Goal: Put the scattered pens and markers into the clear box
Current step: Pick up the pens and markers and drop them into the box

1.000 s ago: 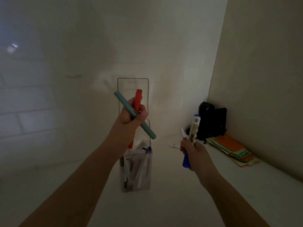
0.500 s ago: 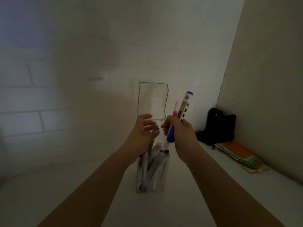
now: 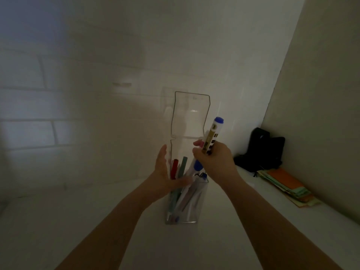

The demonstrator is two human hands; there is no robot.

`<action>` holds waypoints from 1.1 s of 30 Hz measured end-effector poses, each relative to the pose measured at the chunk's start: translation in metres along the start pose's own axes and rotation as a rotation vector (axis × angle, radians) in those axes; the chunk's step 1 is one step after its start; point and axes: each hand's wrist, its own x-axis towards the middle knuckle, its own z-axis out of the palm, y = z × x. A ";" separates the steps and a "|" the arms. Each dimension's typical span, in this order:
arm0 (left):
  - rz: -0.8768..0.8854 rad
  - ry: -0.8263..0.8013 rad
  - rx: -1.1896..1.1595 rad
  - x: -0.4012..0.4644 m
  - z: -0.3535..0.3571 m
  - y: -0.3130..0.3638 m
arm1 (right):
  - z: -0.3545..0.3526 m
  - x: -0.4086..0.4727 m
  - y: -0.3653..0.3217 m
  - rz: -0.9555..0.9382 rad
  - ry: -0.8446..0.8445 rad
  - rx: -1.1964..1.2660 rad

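The clear box (image 3: 191,213) stands upright on the white surface with its hinged lid (image 3: 190,114) flipped up. Several pens fill it, and a red marker (image 3: 174,168) and a teal pen (image 3: 182,166) stick out of its top. My left hand (image 3: 165,172) rests open against the box's left side, fingers spread, holding nothing. My right hand (image 3: 213,158) hovers over the box's right rim, closed on a bundle: a gold marker with a blue cap (image 3: 211,136), a blue-ended pen (image 3: 197,166) pointing down into the box, and a pink-tipped one barely visible.
A black pouch (image 3: 261,151) sits in the right corner by the wall. In front of it lies a stack of orange and green papers (image 3: 286,186). A white tiled wall rises right behind the box. The scene is dim.
My left hand has let the red marker and teal pen go into the box and opened. My right hand has carried its bundle from the right to above the box.
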 end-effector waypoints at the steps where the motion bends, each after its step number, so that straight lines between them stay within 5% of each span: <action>1: -0.011 -0.068 -0.003 -0.002 0.000 -0.002 | 0.001 0.001 0.000 -0.005 -0.026 -0.045; 4: -0.008 -0.079 0.015 -0.006 -0.002 -0.008 | 0.002 0.005 0.000 0.008 -0.151 -0.128; 11: 0.010 -0.052 0.040 -0.004 -0.004 -0.015 | 0.004 0.011 0.000 -0.052 -0.085 -0.154; 17: 0.037 -0.051 0.057 -0.007 -0.001 -0.015 | 0.021 0.004 -0.001 -0.005 -0.381 -0.402; 23: 0.030 -0.023 0.061 -0.009 -0.001 -0.015 | -0.001 0.016 -0.017 0.090 -0.244 -0.031; 27: 0.029 -0.021 0.055 -0.009 0.000 -0.014 | 0.007 0.012 -0.006 0.072 -0.214 -0.103; 30: 0.022 -0.017 0.041 -0.009 0.000 -0.015 | 0.006 0.010 -0.010 -0.097 -0.051 -0.113; 33: 0.014 -0.010 0.030 -0.008 0.000 -0.018 | 0.007 0.011 -0.013 -0.213 -0.082 -0.288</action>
